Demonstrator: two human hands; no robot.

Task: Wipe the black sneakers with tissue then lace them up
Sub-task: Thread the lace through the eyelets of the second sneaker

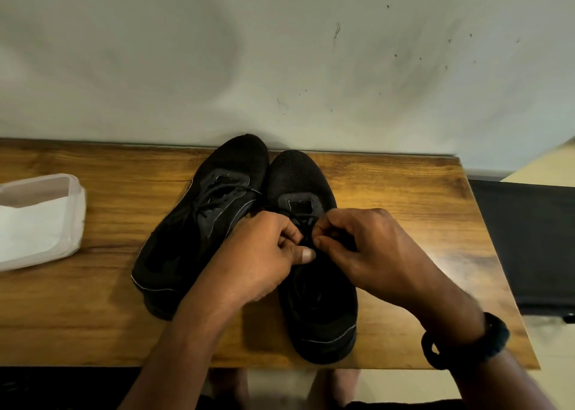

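On the wooden table (404, 192) in front of me, pushed up against the wall, the two black sneakers sit side by side, toes pointing away and touching near the front. The sneaker on my left (199, 223) looks laced already, cords crossing over its tongue. The sneaker on my right (298, 176) is the one I'm working, so I'd say wiping is done and we're deep in the lacing step, second shoe.

Off at the table's left edge lies the tissue pack (37, 220), white sheets showing through soft clear wrapping, well apart from the shoes.

Now the hands. My left hand (264, 254) is curled over the shoe's throat, thumb and fingers pinching the lace (306, 223). My right hand (367, 248) is curled in from the other side, fingertips pinching the same lace, the two hands nearly meeting. A black wristband (466, 341) rides my right wrist.

Next move, as I judge it: draw the lace snug through the eyelets and work up toward a knot. That calls for even tension on both ends and a steady shoe. Which eyelet I'm at, I can't tell; my fingers hide it.

Brands, labels, writing? Nothing readable on shoes or pack.
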